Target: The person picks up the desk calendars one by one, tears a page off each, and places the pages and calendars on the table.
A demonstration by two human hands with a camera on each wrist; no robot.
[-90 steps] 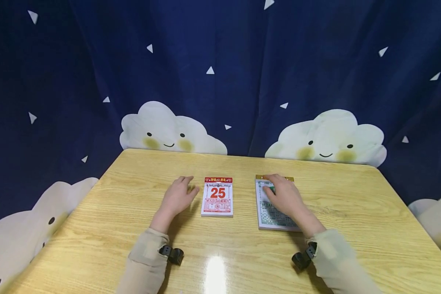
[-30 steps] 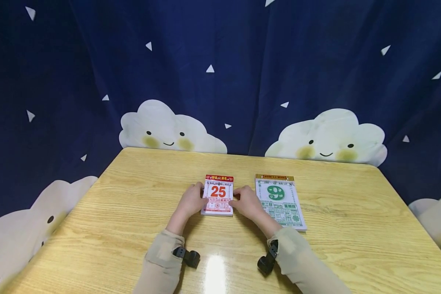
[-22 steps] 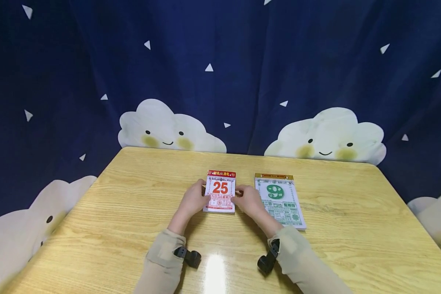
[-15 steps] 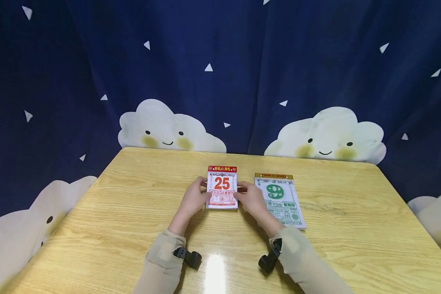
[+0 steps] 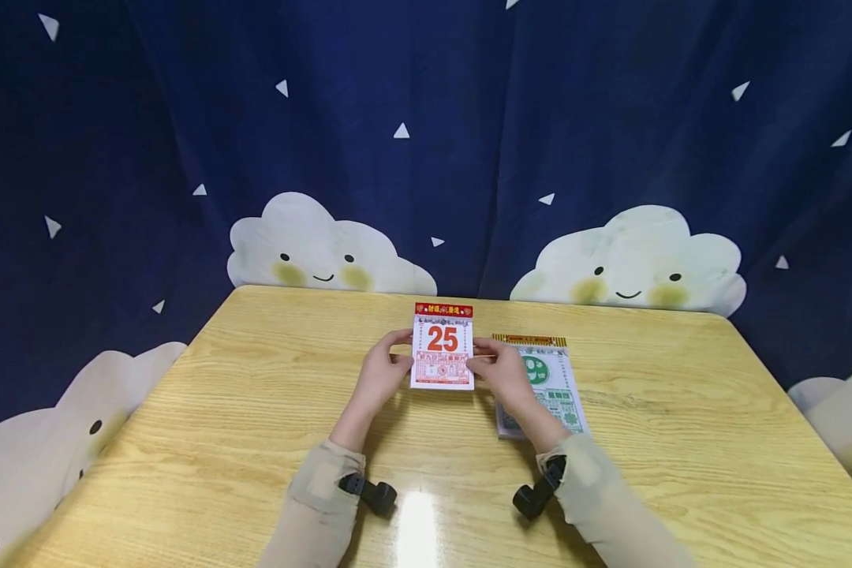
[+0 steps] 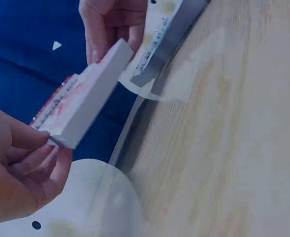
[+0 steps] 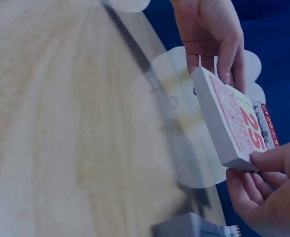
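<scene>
Red-topped calendar (image 5: 442, 347), pinched between left hand (image 5: 382, 369), right hand (image 5: 506, 374)

We see grained wood table (image 5: 241, 394), smooth, glossy at lower centre. Red-printed calendar (image 5: 443, 347) mid-frame, green-printed calendar (image 5: 558, 388) right of centre: paper. Matt cloth backdrop (image 5: 326, 142) up top; matt cloth sleeves (image 5: 315, 505) below.

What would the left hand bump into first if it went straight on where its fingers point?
The red-and-white calendar, whose left edge the left hand pinches. Past that, the right hand, on the opposite edge, looks next in line, though depth is hard to judge.
</scene>
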